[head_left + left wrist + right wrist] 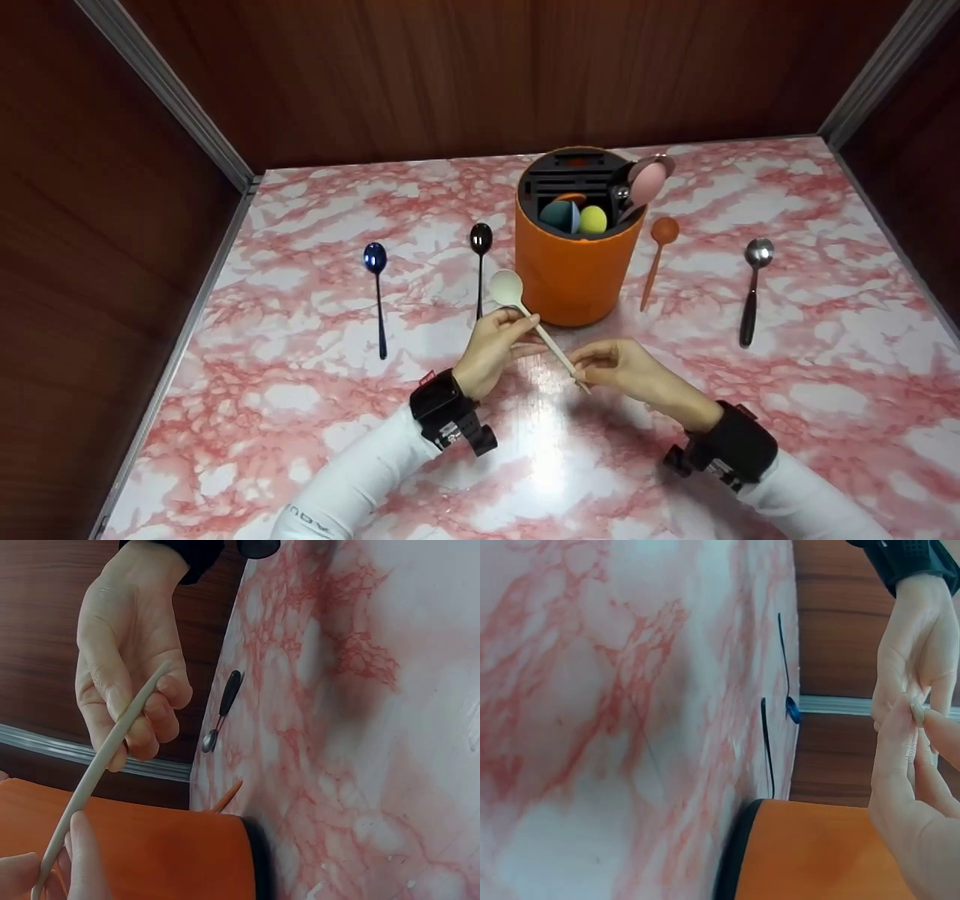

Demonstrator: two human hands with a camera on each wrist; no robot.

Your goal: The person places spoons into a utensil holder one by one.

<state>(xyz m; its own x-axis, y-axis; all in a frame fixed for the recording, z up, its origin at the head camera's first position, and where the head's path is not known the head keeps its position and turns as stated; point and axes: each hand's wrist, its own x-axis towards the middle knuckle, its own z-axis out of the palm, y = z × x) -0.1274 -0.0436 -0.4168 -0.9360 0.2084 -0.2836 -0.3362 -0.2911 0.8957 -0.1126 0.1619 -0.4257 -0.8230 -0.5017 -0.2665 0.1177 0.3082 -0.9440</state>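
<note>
A cream-coloured spoon (pixel 507 288) is held slantwise in front of the orange utensil holder (pixel 574 281), its bowl up and to the left. My left hand (pixel 491 349) pinches its handle just below the bowl. Lower down, my right hand (pixel 626 371) pinches the same handle close to its end, whose tip sticks out past the fingers. In the left wrist view the handle (pixel 94 769) runs between both hands, above the table. From the right wrist only the handle's end (pixel 917 715) shows between thumb and finger; the bowl is hidden there.
Left of the holder lie a blue spoon (pixel 376 259) and a black spoon (pixel 481 238). An orange spoon (pixel 664 230) and a black-handled metal spoon (pixel 759 253) lie to its right. A pink spoon (pixel 647 184) and several other utensils stand inside the holder. Wooden panels (pixel 480 75) enclose the table.
</note>
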